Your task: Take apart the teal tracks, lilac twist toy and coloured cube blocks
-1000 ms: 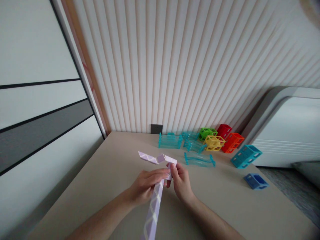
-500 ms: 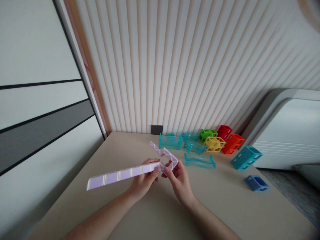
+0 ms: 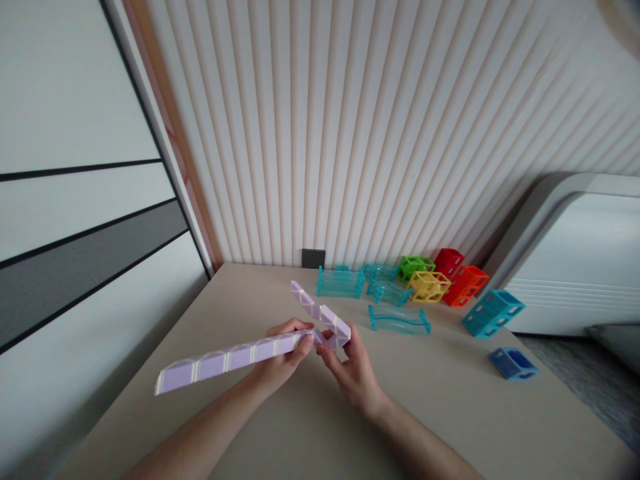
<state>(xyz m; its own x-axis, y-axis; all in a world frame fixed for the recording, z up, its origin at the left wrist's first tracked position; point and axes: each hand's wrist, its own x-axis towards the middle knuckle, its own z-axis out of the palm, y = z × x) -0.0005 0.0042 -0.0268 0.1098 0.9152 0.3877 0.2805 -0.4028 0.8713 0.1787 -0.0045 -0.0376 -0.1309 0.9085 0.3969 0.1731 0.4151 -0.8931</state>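
A purple and white snake puzzle (image 3: 240, 356) of jointed wedge segments is held up over the table. Its long straight part reaches left toward the viewer, while the other end bends round and rises at the back. My left hand (image 3: 284, 352) is closed on the straight part near the bend, thumb on the near side. Fingers of my right hand (image 3: 353, 370) are wrapped round the bent segments at the right. Some segments between the two hands are partly hidden by fingers.
On the table (image 3: 235, 293), clear teal track pieces (image 3: 341, 283) lie at the back. Green (image 3: 415, 267), yellow (image 3: 429, 287), red (image 3: 449, 263), orange (image 3: 466, 285), teal (image 3: 493, 313) and blue (image 3: 513, 364) hollow blocks stand to the right. A ribbed wall with a black socket (image 3: 313, 258) rises behind.
The snake puzzle has tilted and turned in my hands; its straight end has swung lower and to the left. The bent end has shifted left, and my right hand has rolled around its segments.
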